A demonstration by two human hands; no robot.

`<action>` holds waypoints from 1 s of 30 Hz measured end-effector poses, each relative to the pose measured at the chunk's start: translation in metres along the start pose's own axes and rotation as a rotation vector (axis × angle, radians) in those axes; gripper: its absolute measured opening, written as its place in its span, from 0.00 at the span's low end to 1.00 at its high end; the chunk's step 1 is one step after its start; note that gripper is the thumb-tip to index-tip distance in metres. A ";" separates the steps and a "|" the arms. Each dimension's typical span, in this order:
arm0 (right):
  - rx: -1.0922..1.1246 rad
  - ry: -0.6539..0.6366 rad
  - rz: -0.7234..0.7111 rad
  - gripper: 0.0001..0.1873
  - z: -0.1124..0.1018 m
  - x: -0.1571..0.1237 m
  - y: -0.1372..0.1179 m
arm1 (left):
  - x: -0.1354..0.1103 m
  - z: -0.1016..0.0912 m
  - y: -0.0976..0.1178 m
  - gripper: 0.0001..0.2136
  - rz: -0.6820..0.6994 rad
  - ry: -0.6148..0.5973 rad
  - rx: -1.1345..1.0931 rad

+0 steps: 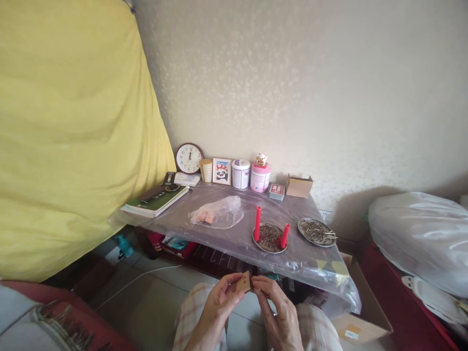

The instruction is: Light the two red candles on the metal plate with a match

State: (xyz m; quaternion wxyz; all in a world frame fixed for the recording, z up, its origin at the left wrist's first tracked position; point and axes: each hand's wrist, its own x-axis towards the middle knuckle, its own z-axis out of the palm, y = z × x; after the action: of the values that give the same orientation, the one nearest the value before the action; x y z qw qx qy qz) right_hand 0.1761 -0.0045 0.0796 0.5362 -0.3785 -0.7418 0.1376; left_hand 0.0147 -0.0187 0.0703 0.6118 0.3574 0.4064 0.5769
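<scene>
In front of my knees, my left hand (224,298) holds a small tan matchbox (244,282) between thumb and fingers. My right hand (275,303) pinches at the box's right end, its fingertips pressed together. Whatever lies between those fingertips is too small to make out. Beyond my hands, two red candles, one tall (258,223) and one short (285,236), stand upright on a round metal plate (269,251) strewn with dark bits. To its right, a second metal plate (310,240) holds many thin sticks, some pale ones poking over the rim.
The low table (212,240) wears clear plastic. On it are a plastic bag (223,212) with pinkish pieces, a green book (157,200), a clock (189,158), tins (241,174) and a small carton (299,186). A cardboard box (365,297) stands right of the table.
</scene>
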 end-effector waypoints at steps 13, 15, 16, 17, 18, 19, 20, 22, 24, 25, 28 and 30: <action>-0.082 0.157 -0.119 0.12 -0.008 0.032 -0.010 | 0.012 0.026 0.032 0.13 0.009 0.006 -0.123; -0.090 0.175 -0.159 0.13 -0.005 0.033 -0.008 | 0.013 0.028 0.034 0.12 0.005 0.011 -0.155; -0.101 0.173 -0.172 0.13 -0.004 0.033 -0.005 | 0.013 0.029 0.034 0.12 0.007 0.010 -0.166; -0.117 0.169 -0.182 0.12 -0.002 0.033 -0.003 | 0.014 0.029 0.033 0.11 0.007 0.006 -0.174; -0.136 0.165 -0.192 0.12 -0.002 0.032 0.000 | 0.014 0.029 0.033 0.11 0.006 0.002 -0.181; -0.156 0.165 -0.200 0.11 -0.002 0.032 0.001 | 0.014 0.029 0.032 0.11 0.002 -0.001 -0.186; -0.174 0.172 -0.204 0.10 -0.003 0.032 0.001 | 0.015 0.029 0.031 0.11 -0.003 -0.001 -0.193; -0.184 0.196 -0.197 0.10 -0.008 0.032 -0.004 | 0.015 0.029 0.030 0.12 -0.015 0.012 -0.207; -0.152 0.229 -0.191 0.12 -0.014 0.031 -0.011 | 0.016 0.029 0.030 0.13 -0.025 0.031 -0.211; -0.131 0.239 -0.201 0.13 -0.015 0.031 -0.013 | 0.017 0.029 0.030 0.14 -0.029 0.039 -0.211; -0.152 0.188 -0.256 0.11 -0.009 0.029 -0.001 | 0.017 0.031 0.033 0.14 -0.021 0.022 -0.211; -0.280 0.148 -0.212 0.09 0.000 0.028 0.021 | 0.015 0.032 0.036 0.15 -0.008 0.001 -0.206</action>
State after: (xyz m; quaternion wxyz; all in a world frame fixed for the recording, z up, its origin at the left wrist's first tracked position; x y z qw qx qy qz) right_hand 0.1813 0.0295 0.0862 0.5430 -0.3783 -0.7479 -0.0522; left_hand 0.0290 0.0006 0.1146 0.6475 0.2907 0.3468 0.6132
